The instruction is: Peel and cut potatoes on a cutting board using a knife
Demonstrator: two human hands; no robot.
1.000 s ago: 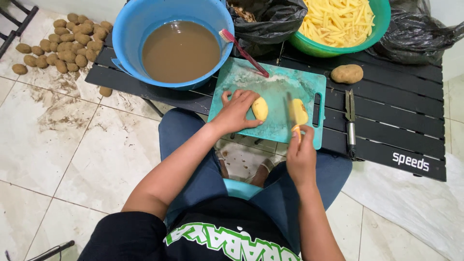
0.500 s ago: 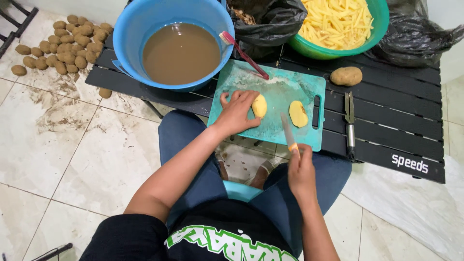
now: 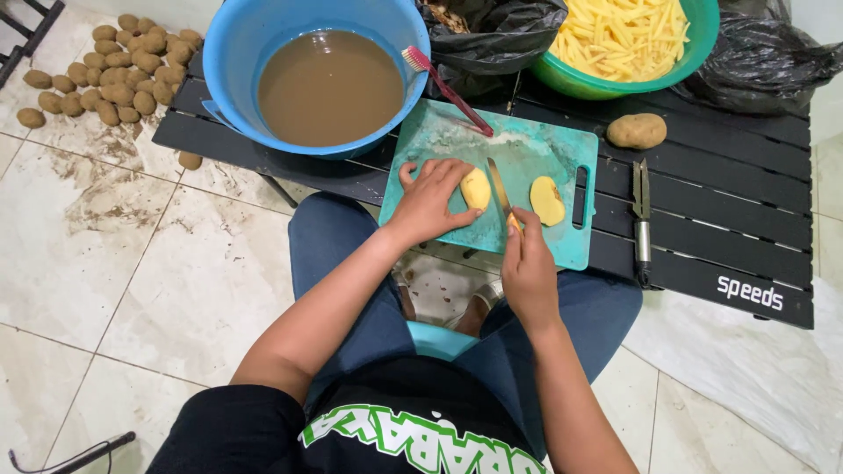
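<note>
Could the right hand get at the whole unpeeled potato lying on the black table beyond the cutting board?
Probably yes. The potato lies in the open on the black table with nothing over it, but the right hand holds a knife, so it is not free.

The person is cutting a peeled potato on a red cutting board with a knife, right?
Not quite: the head view shows the cutting board is teal, not red. The left hand does steady a peeled potato on it, and the right hand holds the knife.
</note>
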